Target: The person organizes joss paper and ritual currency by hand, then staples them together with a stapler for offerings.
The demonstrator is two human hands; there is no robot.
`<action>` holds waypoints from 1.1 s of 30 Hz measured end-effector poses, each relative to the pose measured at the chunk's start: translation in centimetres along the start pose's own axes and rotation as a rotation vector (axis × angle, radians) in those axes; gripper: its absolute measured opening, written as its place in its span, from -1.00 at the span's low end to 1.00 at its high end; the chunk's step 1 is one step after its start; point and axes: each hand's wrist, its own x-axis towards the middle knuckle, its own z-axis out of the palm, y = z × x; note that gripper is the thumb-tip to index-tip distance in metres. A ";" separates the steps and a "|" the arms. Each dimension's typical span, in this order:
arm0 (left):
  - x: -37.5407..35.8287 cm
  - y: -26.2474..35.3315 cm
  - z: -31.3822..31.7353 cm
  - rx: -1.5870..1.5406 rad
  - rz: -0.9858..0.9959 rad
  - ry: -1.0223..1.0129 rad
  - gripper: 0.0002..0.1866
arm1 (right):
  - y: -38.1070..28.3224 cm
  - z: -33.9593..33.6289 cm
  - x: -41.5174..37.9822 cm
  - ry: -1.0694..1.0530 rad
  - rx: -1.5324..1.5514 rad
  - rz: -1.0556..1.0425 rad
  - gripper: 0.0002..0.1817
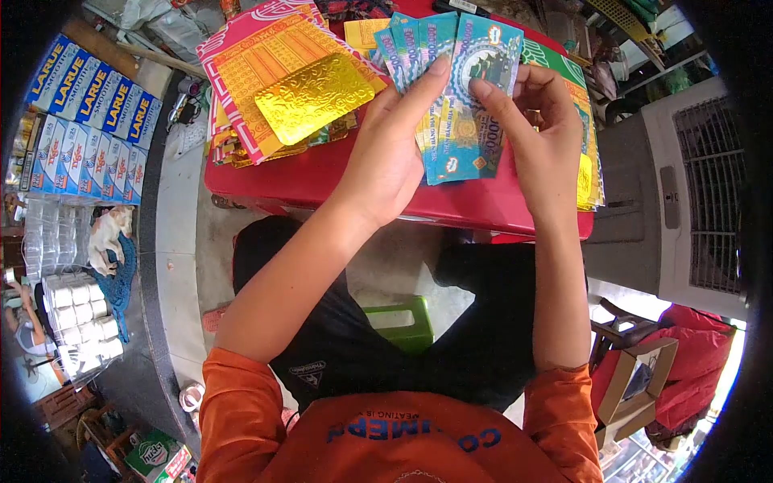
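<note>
Blue paper notes printed like banknotes (463, 145) are fanned out over the red table (314, 183). My left hand (390, 149) grips the fan from the left, thumb across the notes. From the right, my right hand (547, 133) pinches the rightmost notes, its thumb lying on their face and its other fingers partly hidden behind. Left of my hands, a shiny gold foil sheet (318, 95) rests on a stack of orange-and-pink printed paper (254, 68). Another pile of paper with yellow and green sheets (592, 181) lies beyond my right hand, partly covered by it.
Stacked beer cartons (93, 97) stand at the left, above wrapped packs and a white-and-tan cat (109, 237). A green stool (403, 322) is between my legs. On the right are a grey air cooler (684, 185) and an open cardboard box (640, 390).
</note>
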 end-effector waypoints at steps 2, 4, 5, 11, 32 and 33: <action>0.0 0.1 0.0 0.002 0.001 0.013 -0.56 | 0.2 0.0 0.0 0.002 0.010 -0.001 -0.64; 0.0 0.1 0.0 0.017 0.002 0.005 -0.57 | 0.2 -0.1 -0.1 -0.022 -0.034 0.000 -0.64; 0.0 0.1 0.0 0.017 0.001 0.004 -0.57 | 0.1 0.0 -0.2 -0.021 -0.034 0.001 -0.64; -0.3 0.2 0.2 0.019 -0.002 0.002 -0.59 | 0.1 0.0 -0.2 -0.012 -0.028 0.019 -0.64; 0.0 0.4 -0.2 0.037 -0.044 -0.037 -0.56 | 0.0 -1.1 0.1 -0.079 -0.005 -0.003 -0.76; 0.0 0.4 -0.2 0.040 -0.042 -0.038 -0.56 | 0.1 -1.1 0.1 -0.085 -0.027 -0.006 -0.75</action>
